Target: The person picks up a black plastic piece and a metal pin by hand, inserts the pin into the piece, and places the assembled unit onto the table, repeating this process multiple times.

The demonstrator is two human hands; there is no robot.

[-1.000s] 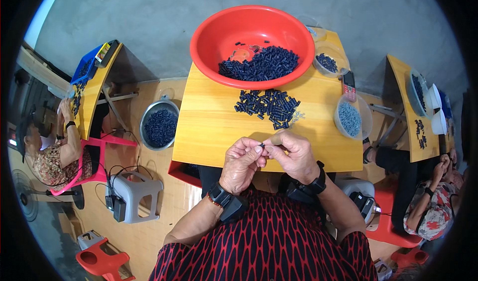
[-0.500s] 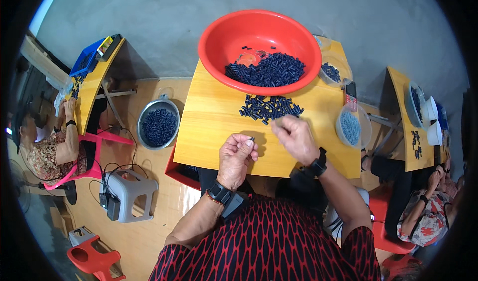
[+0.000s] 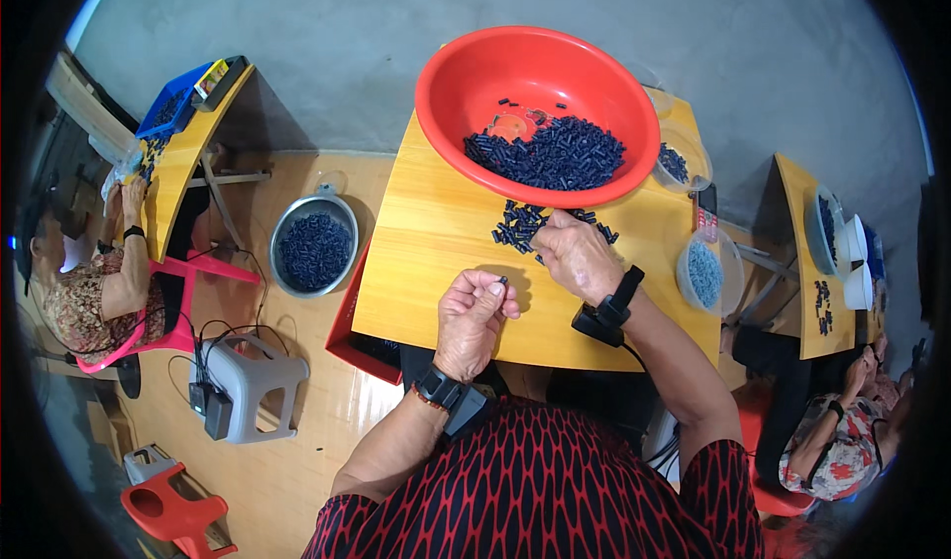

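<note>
My left hand (image 3: pixel 471 323), just above the near part of the yellow table (image 3: pixel 416 292), pinches a small dark cylindrical piece (image 3: pixel 503 280) upright between thumb and forefinger. Over the loose pile of dark blue cylindrical pieces (image 3: pixel 515 226) reaches my right hand (image 3: pixel 582 260), its fingers bent together at the pile. Whatever those fingertips hold is hidden behind the hand. Behind the pile stands a large red basin (image 3: pixel 441 99), part filled with the same dark pieces.
At the table's right are a clear tub of light blue pieces (image 3: pixel 704 274), a tub of dark pieces (image 3: pixel 673 164) and a phone (image 3: pixel 706 201). Left on the floor stand a metal bowl (image 3: pixel 280 262) and a grey stool (image 3: pixel 260 376). People sit at side tables.
My right hand has moved away from beside my left hand, up onto the pile. The left hand keeps its pinch on the small piece. The whole view has shifted slightly.
</note>
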